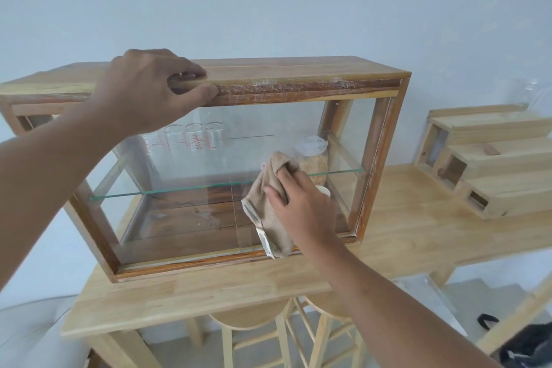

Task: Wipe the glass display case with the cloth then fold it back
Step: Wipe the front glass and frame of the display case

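A wooden-framed glass display case [379, 158] stands on a light wooden table [418, 236]. My right hand [301, 200] presses a beige cloth [268, 212] flat against the front glass, right of centre, with the cloth hanging down to the lower frame. My left hand [155, 89] grips the front edge of the case's wooden top, thumb under the lip and fingers above. Inside, behind the glass, are several clear cups [194, 137] and a lidded jar [312, 158] on a glass shelf.
A stepped wooden stand [490, 164] sits on the table to the right of the case. Wooden stools [254, 329] are tucked under the table. A white wall rises behind, and a dark object [528, 343] lies on the floor at lower right.
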`<state>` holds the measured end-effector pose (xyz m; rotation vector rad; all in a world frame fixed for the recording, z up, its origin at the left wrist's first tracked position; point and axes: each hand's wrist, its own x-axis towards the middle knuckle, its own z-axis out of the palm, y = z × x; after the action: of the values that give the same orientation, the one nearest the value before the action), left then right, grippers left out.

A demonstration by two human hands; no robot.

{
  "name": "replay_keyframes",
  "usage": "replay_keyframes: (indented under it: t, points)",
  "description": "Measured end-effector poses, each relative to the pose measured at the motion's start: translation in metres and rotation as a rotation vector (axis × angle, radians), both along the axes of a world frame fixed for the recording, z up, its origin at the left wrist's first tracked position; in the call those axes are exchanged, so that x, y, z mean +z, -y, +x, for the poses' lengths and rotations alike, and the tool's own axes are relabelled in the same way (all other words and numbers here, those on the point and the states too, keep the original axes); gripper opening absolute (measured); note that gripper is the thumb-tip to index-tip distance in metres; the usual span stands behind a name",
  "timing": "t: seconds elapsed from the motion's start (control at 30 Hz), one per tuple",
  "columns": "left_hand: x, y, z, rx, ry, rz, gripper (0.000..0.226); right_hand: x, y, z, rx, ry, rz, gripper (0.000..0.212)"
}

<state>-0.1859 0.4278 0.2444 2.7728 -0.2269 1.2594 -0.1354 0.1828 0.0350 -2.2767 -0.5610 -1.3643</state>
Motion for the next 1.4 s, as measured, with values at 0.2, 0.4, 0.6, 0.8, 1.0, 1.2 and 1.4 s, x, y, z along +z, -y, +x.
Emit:
replay_keyframes:
  t: [0.2,0.4,0.6,0.8,1.0,1.2,1.4]
  points:
    - [0.0,0.002,0.0,0.021,-0.027,-0.008,0.053,-0.058,0.007,-0.008,-0.012,-0.157,-0.043,0.045]
    - [0.0,0.001,-0.001,0.031,0.005,-0.006,0.051,-0.022,-0.027,-0.014,0.081,-0.018,-0.018,0.032]
    - [-0.005,-0.003,0.003,-0.014,-0.007,-0.07,0.06,-0.018,-0.025,-0.007,0.127,-0.063,-0.057,0.034]
    - [-0.003,0.004,-0.003,-0.008,0.025,-0.03,0.05,-0.084,0.063,0.014,-0.022,-0.138,-0.086,0.029]
    - [-0.004,0.005,0.001,0.015,0.053,0.002,0.052,-0.095,0.11,0.022,-0.216,-0.407,0.191,0.034]
    - [-0.005,0.004,0.003,0.016,0.077,0.027,0.052,-0.092,0.039,-0.001,-0.118,-0.304,0.161,0.035]
    - [-0.008,-0.001,0.004,0.004,0.102,0.033,0.055,-0.087,-0.044,-0.036,0.028,-0.254,0.086,0.039]
